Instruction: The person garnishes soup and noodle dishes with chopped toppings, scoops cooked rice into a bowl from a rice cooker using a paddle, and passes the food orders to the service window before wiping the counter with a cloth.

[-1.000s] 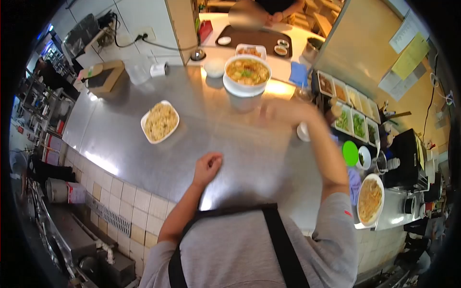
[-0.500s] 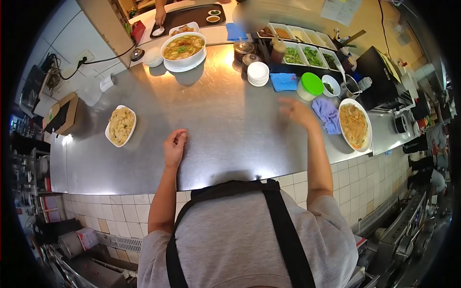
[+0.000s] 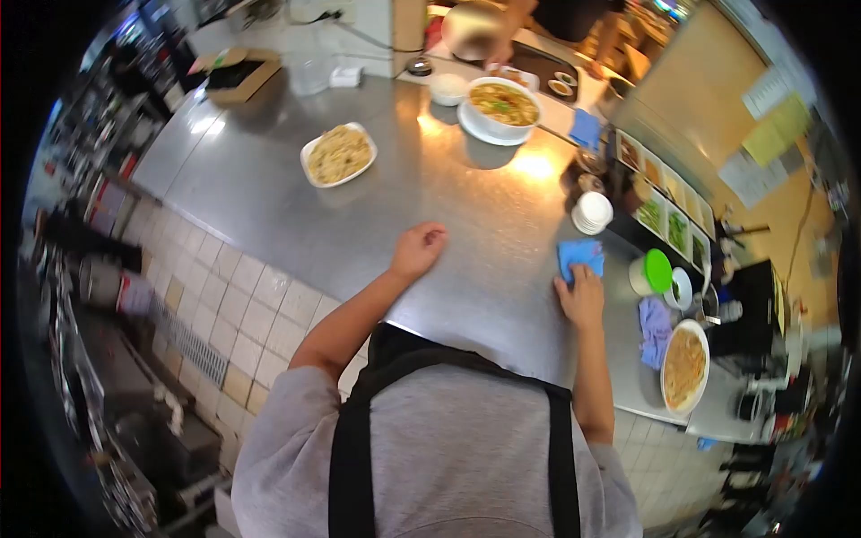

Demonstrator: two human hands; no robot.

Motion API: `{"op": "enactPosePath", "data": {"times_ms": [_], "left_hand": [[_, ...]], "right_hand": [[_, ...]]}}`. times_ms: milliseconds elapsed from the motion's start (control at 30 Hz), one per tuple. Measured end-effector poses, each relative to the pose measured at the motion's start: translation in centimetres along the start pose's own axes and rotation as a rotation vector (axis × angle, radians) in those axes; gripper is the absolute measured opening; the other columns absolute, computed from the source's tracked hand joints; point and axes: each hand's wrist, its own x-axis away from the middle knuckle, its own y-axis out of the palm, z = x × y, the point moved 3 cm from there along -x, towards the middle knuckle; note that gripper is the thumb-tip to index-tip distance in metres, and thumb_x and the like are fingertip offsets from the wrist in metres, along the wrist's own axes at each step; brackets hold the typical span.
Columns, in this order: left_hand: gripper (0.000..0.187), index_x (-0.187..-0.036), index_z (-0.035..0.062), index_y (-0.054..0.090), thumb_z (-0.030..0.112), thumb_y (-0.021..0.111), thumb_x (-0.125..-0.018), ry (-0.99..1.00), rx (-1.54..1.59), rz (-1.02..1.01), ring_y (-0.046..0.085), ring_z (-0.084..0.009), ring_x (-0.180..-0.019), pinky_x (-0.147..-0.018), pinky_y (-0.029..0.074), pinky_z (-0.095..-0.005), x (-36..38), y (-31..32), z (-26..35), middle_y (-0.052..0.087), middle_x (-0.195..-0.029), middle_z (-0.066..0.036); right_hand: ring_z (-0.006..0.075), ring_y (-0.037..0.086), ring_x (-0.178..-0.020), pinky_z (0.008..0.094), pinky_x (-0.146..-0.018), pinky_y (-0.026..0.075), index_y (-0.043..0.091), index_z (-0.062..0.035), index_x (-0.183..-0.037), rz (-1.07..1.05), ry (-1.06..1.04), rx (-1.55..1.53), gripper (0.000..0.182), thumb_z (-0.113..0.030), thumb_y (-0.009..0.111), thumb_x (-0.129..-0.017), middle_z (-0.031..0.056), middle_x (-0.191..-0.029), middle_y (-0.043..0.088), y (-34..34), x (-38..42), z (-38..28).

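Observation:
My right hand (image 3: 583, 299) is on a folded blue cloth (image 3: 579, 255), its fingers closing on the near edge. The cloth lies on the steel counter (image 3: 502, 296), just below a stack of small white dishes (image 3: 592, 213). My left hand (image 3: 420, 250) is over the middle of the counter with its fingers curled in, and nothing shows in it. To its upper left stands a white dish of fried rice (image 3: 339, 154). Up ahead, a large white bowl of soup (image 3: 504, 103) rests on a white plate.
At right are a tub with a green lid (image 3: 656, 271), a purple cloth (image 3: 654, 327) and an oval plate of noodles (image 3: 685, 368). Topping trays (image 3: 664, 208) line the far right edge. Across the pass, another person's hand (image 3: 500, 56) is near a brown tray (image 3: 547, 72). A cardboard box (image 3: 242, 79) sits at far left.
My right hand has come down onto the blue cloth, from above the counter. My view has turned, so the counter looks rotated. The left hand stays curled.

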Motion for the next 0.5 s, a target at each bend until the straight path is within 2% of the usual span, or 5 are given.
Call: {"op": "enactPosePath", "data": {"times_ms": [100, 167, 233, 400, 500], "left_hand": [[0.016, -0.092, 0.0039, 0.065, 0.015, 0.063, -0.08, 0.154, 0.026, -0.149, 0.062, -0.0262, -0.074, -0.07, 0.05, -0.0338, 1.6, 2.9, 3.6, 0.065, -0.085, -0.011], [0.022, -0.096, 0.0061, 0.064, 0.019, 0.066, -0.078, 0.563, -0.068, -0.287, 0.06, -0.0288, -0.087, -0.078, 0.048, -0.0384, 2.8, 5.4, 6.5, 0.063, -0.094, -0.011], [0.029, -0.098, 0.0078, 0.062, 0.026, 0.068, -0.075, 0.667, -0.143, -0.428, 0.055, -0.0298, -0.097, -0.084, 0.044, -0.0413, 3.9, 8.1, 8.5, 0.06, -0.097, -0.011], [0.03, -0.094, 0.0097, 0.059, 0.033, 0.067, -0.075, 0.678, -0.407, -0.685, 0.054, -0.0304, -0.094, -0.078, 0.043, -0.0431, 4.8, 11.7, 8.1, 0.058, -0.093, -0.01], [0.027, -0.097, 0.0088, 0.059, 0.027, 0.065, -0.078, 0.725, -0.314, -0.669, 0.055, -0.0313, -0.093, -0.077, 0.042, -0.0435, 4.8, 12.3, 7.6, 0.06, -0.096, -0.011]], "right_hand": [[0.035, 0.054, -0.099, 0.0442, -0.086, 0.042, 0.062, -0.0051, -0.101, -0.019, -0.208, -0.117, 0.03, -0.022, 0.065, -0.077, 0.0154, -0.116, 0.058, -0.7, 4.6, -4.8], [0.0346, 0.055, -0.098, 0.0436, -0.086, 0.042, 0.062, -0.0048, -0.099, -0.072, -0.256, -0.195, 0.025, -0.017, 0.063, -0.078, 0.0152, -0.114, 0.059, -0.8, 6.7, -6.7], [0.0343, 0.056, -0.096, 0.043, -0.085, 0.042, 0.062, -0.005, -0.098, -0.104, -0.26, -0.278, 0.022, -0.014, 0.062, -0.078, 0.0151, -0.11, 0.061, -0.7, 8.2, -7.7], [0.0354, 0.058, -0.09, 0.0417, -0.078, 0.045, 0.061, -0.0047, -0.098, -0.142, 0.032, -0.324, 0.02, -0.01, 0.06, -0.079, 0.0172, -0.104, 0.062, -0.1, 10.0, -7.7], [0.0362, 0.059, -0.088, 0.0406, -0.076, 0.047, 0.06, -0.0042, -0.103, -0.016, 0.09, -0.202, 0.024, -0.009, 0.06, -0.08, 0.0191, -0.104, 0.061, -0.8, 8.3, -8.7]]}}
